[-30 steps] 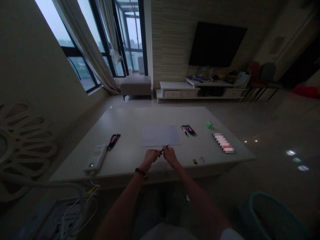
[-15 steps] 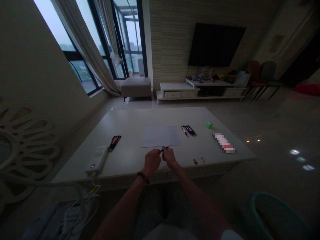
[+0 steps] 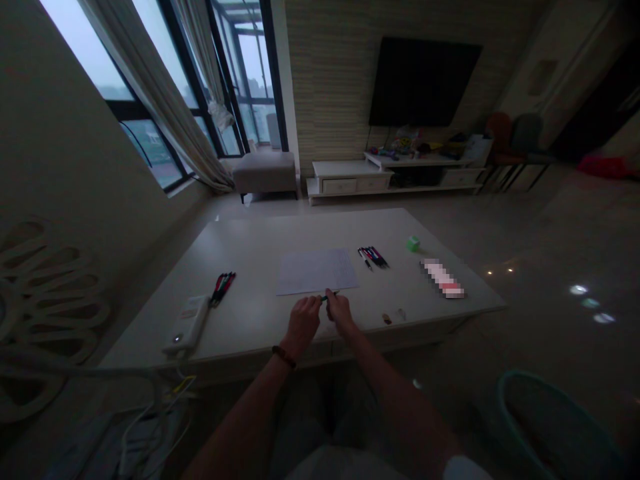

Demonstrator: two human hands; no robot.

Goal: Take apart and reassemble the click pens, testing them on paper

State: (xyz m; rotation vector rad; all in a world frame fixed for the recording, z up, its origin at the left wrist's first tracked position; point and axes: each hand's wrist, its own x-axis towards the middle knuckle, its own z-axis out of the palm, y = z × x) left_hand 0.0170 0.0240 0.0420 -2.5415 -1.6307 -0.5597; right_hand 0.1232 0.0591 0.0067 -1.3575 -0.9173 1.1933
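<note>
Both my hands meet at the near side of the white table (image 3: 250, 247), closed on a dark pen (image 3: 325, 298). My left hand (image 3: 303, 319) pinches one end of it, and my right hand (image 3: 339, 311) grips it close by, with a thin tip poking out beyond the fingers. Most of the pen is hidden by my fingers. Just past my hands lies a sheet of paper (image 3: 315, 270) with faint writing on its right part. Several pens (image 3: 375, 256) lie side by side to the right of the sheet, and another bunch of pens (image 3: 223, 288) is at the left.
A white power strip (image 3: 187, 323) with cables lies at the table's left edge. On the right are a small green box (image 3: 413, 244), a blurred-out flat object (image 3: 443, 279) and a small brown item (image 3: 387, 319). A teal-rimmed bin or basket (image 3: 505, 393) stands at the lower right.
The camera view has shifted slightly. My hands stay together on the pen, and a greenish part of it now shows between them.
</note>
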